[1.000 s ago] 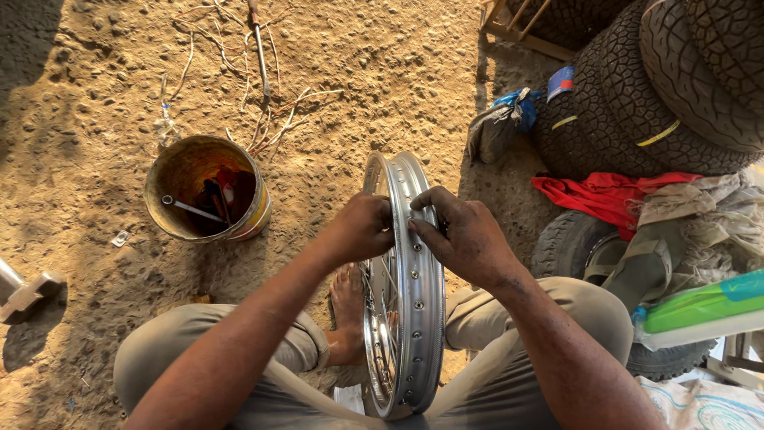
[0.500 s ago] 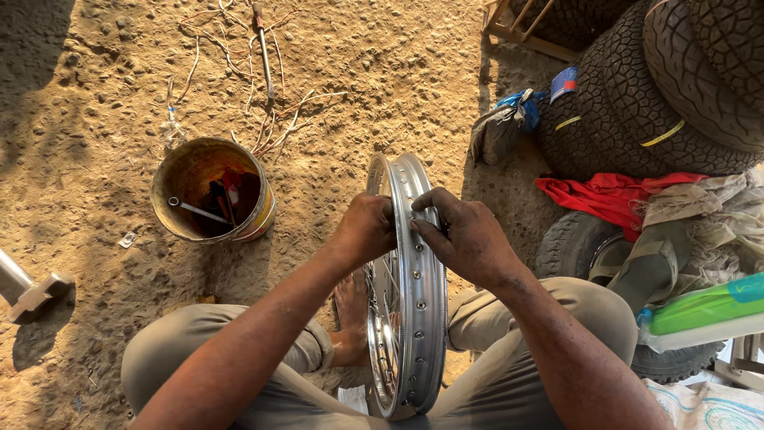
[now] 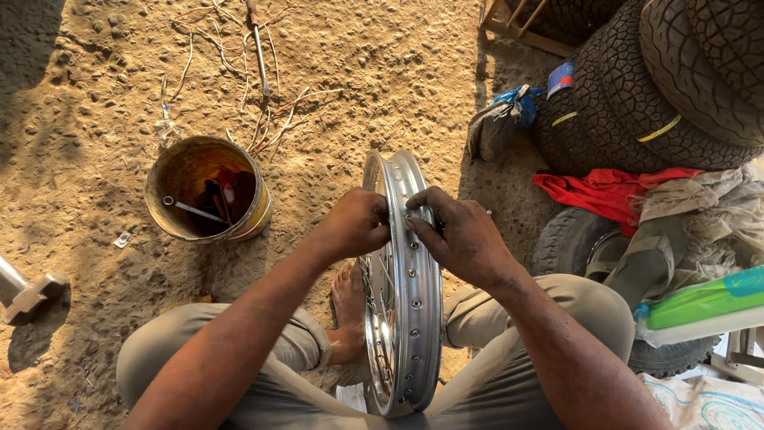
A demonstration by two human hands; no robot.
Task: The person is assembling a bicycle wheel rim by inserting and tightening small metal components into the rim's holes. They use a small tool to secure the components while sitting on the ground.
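Between the knees, both hands, left hand [image 3: 356, 224] and right hand [image 3: 461, 236], stayed closed on the upright wheel rim [image 3: 410, 318]; nothing had shifted.

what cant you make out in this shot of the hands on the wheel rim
Head view, the only one:
- Fingertips of the left hand and right hand curl over the wheel rim, hiding what they pinch.
- Rim's bottom is cut off by the lower edge.
- Tools in the bucket lie in shadow, too small to identify.
- Tyres run off the right edge.

bare forearms, bare foot [image 3: 348, 306] — khaki trousers [image 3: 263, 374] on both legs.
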